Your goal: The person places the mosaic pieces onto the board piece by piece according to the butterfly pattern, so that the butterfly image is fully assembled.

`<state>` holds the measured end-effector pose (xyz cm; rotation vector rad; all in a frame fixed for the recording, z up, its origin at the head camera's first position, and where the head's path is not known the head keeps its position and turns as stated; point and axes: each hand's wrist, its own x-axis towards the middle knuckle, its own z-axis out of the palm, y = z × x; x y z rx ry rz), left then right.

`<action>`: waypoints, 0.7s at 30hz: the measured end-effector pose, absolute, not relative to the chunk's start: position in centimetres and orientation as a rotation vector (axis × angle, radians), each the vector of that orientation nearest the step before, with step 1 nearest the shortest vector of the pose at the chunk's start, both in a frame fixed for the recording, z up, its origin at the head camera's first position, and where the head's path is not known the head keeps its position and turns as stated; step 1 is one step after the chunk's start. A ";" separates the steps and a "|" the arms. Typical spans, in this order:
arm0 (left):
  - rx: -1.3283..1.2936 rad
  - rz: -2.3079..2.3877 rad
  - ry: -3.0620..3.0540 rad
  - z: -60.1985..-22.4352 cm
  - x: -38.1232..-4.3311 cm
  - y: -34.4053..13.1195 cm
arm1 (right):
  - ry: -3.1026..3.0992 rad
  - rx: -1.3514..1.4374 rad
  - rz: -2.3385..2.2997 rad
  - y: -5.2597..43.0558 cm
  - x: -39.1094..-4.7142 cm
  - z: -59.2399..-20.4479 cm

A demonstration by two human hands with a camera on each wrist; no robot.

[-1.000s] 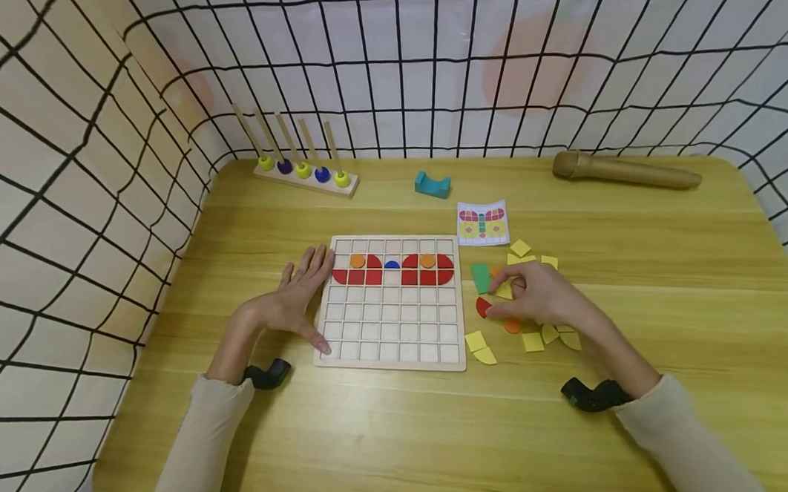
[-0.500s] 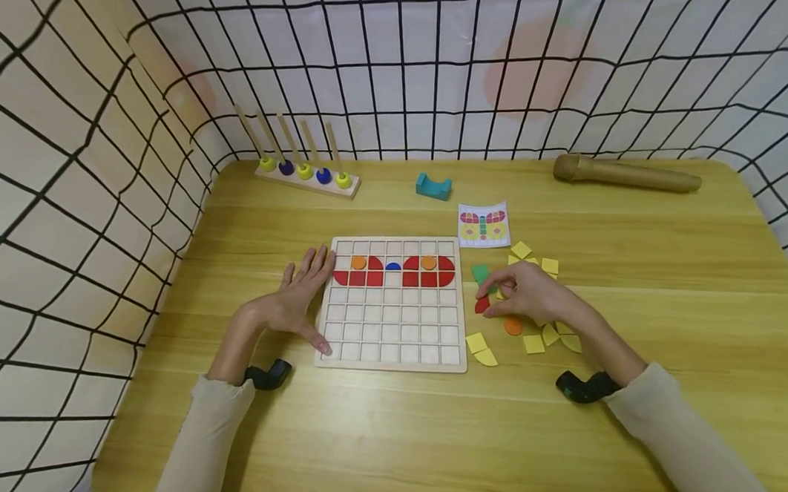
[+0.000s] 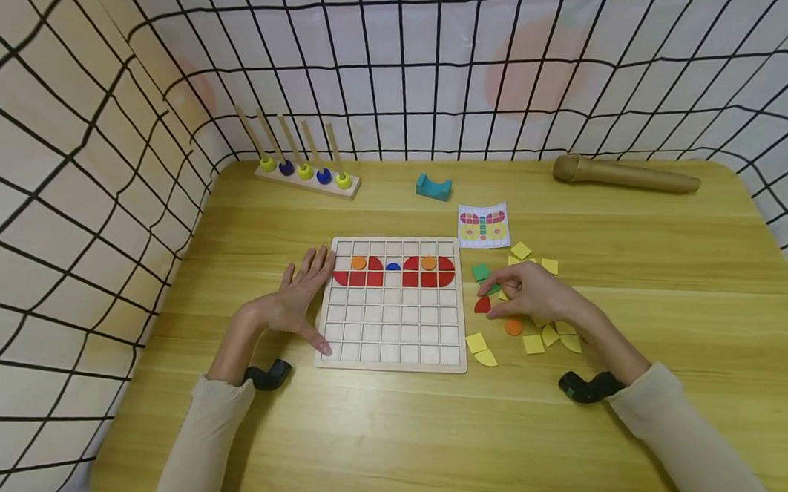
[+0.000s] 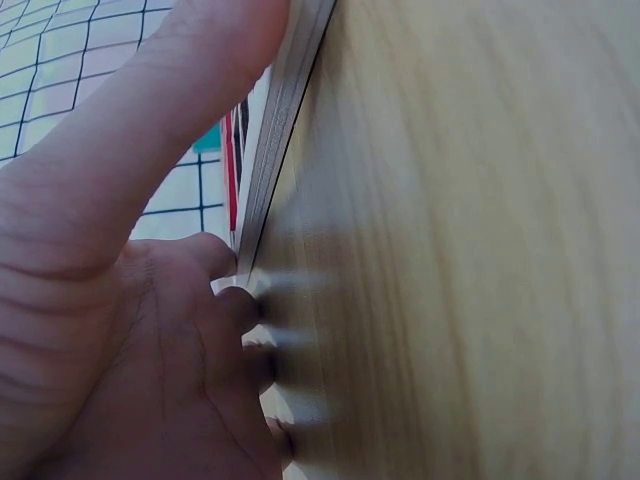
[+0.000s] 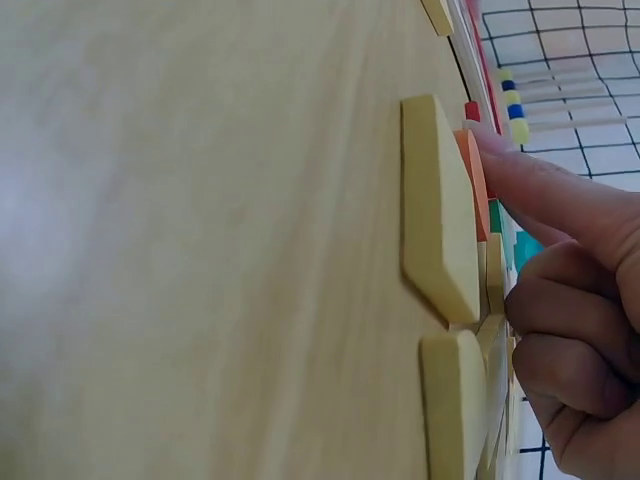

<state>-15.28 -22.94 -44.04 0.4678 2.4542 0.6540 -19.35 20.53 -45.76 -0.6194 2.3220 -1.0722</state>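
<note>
My left hand (image 3: 289,300) lies spread along the left side of a wooden grid board (image 3: 389,333), thumb on its lower corner and fingertips at its upper edge. Red tiles (image 3: 428,279), two orange discs (image 3: 358,263) and a blue half-circle (image 3: 393,266) sit in the board's upper rows. To the right of the board, my right hand (image 3: 540,294) pinches a red quarter-circle tile (image 3: 482,305) between thumb and index finger, low over the table. Its other fingers are curled in the right wrist view. Green tiles (image 3: 480,272) lie partly under the index finger.
Yellow tiles (image 3: 533,344) and an orange disc (image 3: 513,326) lie around the right hand. A butterfly pattern card (image 3: 484,225) lies behind the board. Farther back are a peg rack with beads (image 3: 307,178), a teal block (image 3: 433,187) and a brown microphone-shaped object (image 3: 625,173).
The red quarter-circle tile has turned between the right thumb and index finger, and the index finger has come down toward the near side. The left hand stays in place on the board.
</note>
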 end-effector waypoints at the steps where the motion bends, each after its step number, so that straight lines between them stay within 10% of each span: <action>1: 0.468 0.653 2.454 -44.1 -15.3 -22.9 | 2.325 -0.615 -1.072 20.6 -19.4 -45.8; 21: 0.459 0.644 2.449 -43.9 -15.3 -22.9 | 2.301 -0.691 -1.119 13.5 -21.2 -42.2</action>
